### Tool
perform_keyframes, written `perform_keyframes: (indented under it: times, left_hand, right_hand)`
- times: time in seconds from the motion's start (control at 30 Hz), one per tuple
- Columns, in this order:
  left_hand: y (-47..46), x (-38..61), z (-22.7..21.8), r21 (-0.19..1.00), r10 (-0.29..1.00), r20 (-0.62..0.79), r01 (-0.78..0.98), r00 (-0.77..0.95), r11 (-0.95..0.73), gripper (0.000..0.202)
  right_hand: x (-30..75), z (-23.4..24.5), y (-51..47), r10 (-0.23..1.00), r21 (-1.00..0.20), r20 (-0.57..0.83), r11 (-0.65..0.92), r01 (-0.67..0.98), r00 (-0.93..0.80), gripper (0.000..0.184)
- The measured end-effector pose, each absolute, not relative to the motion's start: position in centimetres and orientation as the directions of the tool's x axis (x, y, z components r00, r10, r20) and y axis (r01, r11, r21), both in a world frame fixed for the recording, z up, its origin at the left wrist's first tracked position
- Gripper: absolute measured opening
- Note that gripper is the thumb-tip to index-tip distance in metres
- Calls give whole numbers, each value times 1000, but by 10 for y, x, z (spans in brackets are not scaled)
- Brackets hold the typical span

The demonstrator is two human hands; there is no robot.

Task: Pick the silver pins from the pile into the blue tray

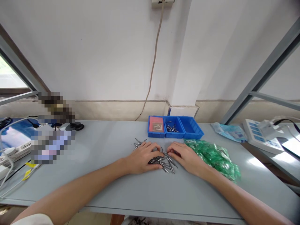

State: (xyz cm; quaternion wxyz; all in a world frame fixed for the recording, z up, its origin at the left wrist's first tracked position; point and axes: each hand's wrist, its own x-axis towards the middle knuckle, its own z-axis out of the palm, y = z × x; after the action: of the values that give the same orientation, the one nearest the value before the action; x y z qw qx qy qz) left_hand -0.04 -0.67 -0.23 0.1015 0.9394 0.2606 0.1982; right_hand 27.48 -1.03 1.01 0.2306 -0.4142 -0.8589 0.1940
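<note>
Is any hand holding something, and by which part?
Neither hand clearly holds anything. The left hand lies flat on the pile of metal pins; the right hand touches the pile with its fingertips.

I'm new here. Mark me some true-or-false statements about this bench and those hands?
1. Both hands rest on the pile of metal pins. True; left hand, right hand.
2. The green bags lie left of the hands. False; they lie to the right.
3. Three blue trays stand against the wall. True.
4. The middle tray is bare. False; it holds pins.
5. A cable hangs down the wall. True.
</note>
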Motion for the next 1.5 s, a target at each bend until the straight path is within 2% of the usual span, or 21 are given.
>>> perform_keyframes:
  times: [0.6, 0.73, 0.87, 1.1, 1.3, 1.5]
  left_hand:
    - [-7, 0, 0, 290, 501, 310, 421, 808, -859, 39]
    - [-7, 0, -2, 302, 506, 316, 420, 803, -856, 42]
    - [-7, -1, -3, 321, 518, 317, 424, 794, -847, 47]
    - [-7, -1, -2, 325, 529, 311, 435, 789, -840, 45]
    - [-6, -1, -4, 310, 522, 323, 433, 789, -847, 40]
    - [-6, 0, -5, 303, 514, 328, 427, 792, -852, 38]
  right_hand:
    - [277, 10, -10, 822, -527, 251, 559, 640, -511, 19]
    - [278, 10, -7, 868, -604, 271, 491, 628, -417, 23]
    - [281, 11, -3, 923, -718, 233, 376, 586, -306, 27]
    - [279, 20, -5, 974, -910, 130, 191, 369, -185, 44]
    - [277, 25, -7, 984, -965, 50, 92, 244, -173, 42]
    - [277, 24, -7, 984, -963, 48, 91, 253, -172, 39]
